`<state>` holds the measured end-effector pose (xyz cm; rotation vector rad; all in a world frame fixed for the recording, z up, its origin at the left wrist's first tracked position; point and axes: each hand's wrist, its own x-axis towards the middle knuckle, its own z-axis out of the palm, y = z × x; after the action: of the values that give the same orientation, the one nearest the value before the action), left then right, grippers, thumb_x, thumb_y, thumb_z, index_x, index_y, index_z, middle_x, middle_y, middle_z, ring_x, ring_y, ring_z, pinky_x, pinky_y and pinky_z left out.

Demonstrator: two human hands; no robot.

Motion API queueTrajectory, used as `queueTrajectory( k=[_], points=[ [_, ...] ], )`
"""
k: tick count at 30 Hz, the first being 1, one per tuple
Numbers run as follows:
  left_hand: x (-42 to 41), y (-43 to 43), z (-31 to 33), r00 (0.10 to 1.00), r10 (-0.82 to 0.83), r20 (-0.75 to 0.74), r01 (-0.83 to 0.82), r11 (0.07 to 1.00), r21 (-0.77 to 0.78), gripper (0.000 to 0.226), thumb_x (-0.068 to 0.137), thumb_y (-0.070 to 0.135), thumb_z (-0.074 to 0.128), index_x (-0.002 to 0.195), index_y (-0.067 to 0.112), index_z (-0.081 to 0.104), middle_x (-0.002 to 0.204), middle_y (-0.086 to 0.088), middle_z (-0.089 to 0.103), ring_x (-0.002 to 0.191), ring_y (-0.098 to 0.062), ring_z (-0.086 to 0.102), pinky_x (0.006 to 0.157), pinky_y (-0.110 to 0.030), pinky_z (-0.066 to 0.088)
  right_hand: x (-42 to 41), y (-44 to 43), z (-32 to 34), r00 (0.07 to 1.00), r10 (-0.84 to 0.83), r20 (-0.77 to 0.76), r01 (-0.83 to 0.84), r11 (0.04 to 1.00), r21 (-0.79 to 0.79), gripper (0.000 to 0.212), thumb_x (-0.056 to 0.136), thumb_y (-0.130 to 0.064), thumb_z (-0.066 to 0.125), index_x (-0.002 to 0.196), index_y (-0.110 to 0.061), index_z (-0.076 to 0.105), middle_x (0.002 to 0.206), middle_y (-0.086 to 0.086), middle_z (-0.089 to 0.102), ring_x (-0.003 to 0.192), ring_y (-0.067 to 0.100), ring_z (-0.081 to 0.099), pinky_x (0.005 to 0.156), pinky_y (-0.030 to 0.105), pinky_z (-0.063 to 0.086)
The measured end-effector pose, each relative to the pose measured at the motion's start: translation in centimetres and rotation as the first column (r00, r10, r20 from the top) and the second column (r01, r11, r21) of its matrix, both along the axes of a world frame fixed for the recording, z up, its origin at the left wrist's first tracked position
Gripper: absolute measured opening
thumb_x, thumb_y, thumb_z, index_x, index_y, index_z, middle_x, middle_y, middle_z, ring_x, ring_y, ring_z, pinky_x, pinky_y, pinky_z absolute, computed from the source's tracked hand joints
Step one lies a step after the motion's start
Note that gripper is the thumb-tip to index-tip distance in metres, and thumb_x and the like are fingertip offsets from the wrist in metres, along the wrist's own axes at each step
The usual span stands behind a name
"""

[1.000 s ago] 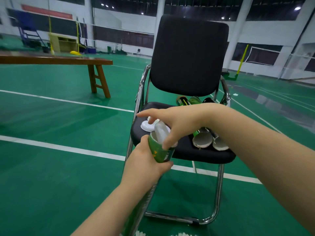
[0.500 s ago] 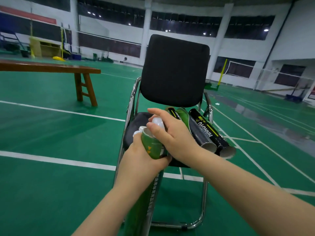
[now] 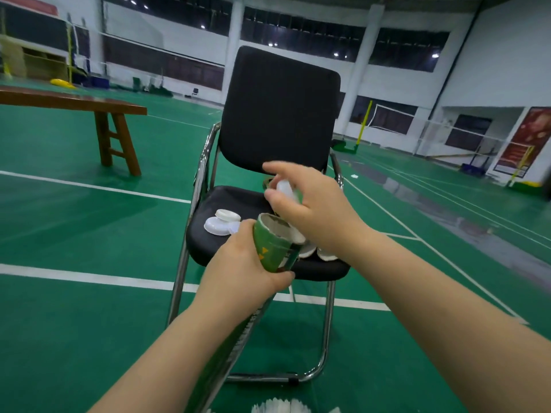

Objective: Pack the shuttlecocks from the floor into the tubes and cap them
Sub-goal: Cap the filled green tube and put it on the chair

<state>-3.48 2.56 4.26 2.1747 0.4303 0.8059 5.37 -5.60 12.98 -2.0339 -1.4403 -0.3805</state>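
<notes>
My left hand (image 3: 243,271) grips a green shuttlecock tube (image 3: 272,248) near its open top, holding it upright in front of the chair. My right hand (image 3: 310,204) hovers just above and behind the tube's mouth and pinches a white cap (image 3: 286,189) between thumb and fingers. The cap is off the tube, whose cardboard rim shows bare. Two more white caps (image 3: 222,222) lie on the seat at the left. Open ends of other tubes (image 3: 322,253) lie on the seat, mostly hidden by my right hand. White shuttlecock feathers (image 3: 280,406) show at the bottom edge.
A black chair (image 3: 280,114) with chrome legs stands on the green court floor right in front of me. A wooden bench (image 3: 74,102) stands at the left. Yellow net posts and a wall poster are far off to the right.
My right hand has lifted the white cap up off the tube's mouth, leaving the rim bare. The view has shifted so the caps on the seat show again.
</notes>
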Motion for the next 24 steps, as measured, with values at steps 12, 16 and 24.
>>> queueTrajectory(
  k=[12, 16, 24],
  points=[
    [-0.5, -1.8, -0.6, 0.999, -0.031, 0.011, 0.031, 0.999, 0.041, 0.065, 0.059, 0.043, 0.076, 0.112, 0.037, 0.039, 0.091, 0.023, 0.057, 0.086, -0.002, 0.058, 0.075, -0.028, 0.052, -1.0, -2.4, -1.8, 0.977, 0.116, -0.177, -0.157, 0.959, -0.236, 0.045, 0.094, -0.034, 0.047, 0.138, -0.025, 0.042, 0.129, -0.009, 0.052, 0.104, 0.0, 0.042, 0.095, 0.024, 0.036],
    [-0.2, -2.3, -1.0, 0.999, -0.02, -0.025, 0.022, 0.999, 0.048, 0.061, 0.061, 0.044, 0.076, 0.105, 0.039, 0.033, 0.086, 0.02, 0.056, 0.08, 0.001, 0.056, 0.068, -0.025, 0.051, -0.4, -3.0, -2.3, 0.95, 0.104, -0.293, -0.178, 0.955, -0.238, 0.043, 0.094, -0.033, 0.048, 0.137, -0.03, 0.043, 0.137, -0.013, 0.048, 0.122, 0.003, 0.043, 0.106, 0.03, 0.036],
    [0.2, -2.3, -1.0, 0.999, -0.006, -0.048, 0.011, 0.996, 0.094, 0.058, 0.061, 0.04, 0.074, 0.106, 0.034, 0.038, 0.087, 0.018, 0.058, 0.081, -0.006, 0.058, 0.068, -0.029, 0.051, 0.0, -3.2, -2.8, 0.936, 0.115, -0.332, -0.231, 0.914, -0.333, 0.05, 0.095, -0.041, 0.044, 0.143, -0.032, 0.032, 0.149, -0.018, 0.032, 0.135, 0.0, 0.029, 0.113, 0.028, 0.025]
  ],
)
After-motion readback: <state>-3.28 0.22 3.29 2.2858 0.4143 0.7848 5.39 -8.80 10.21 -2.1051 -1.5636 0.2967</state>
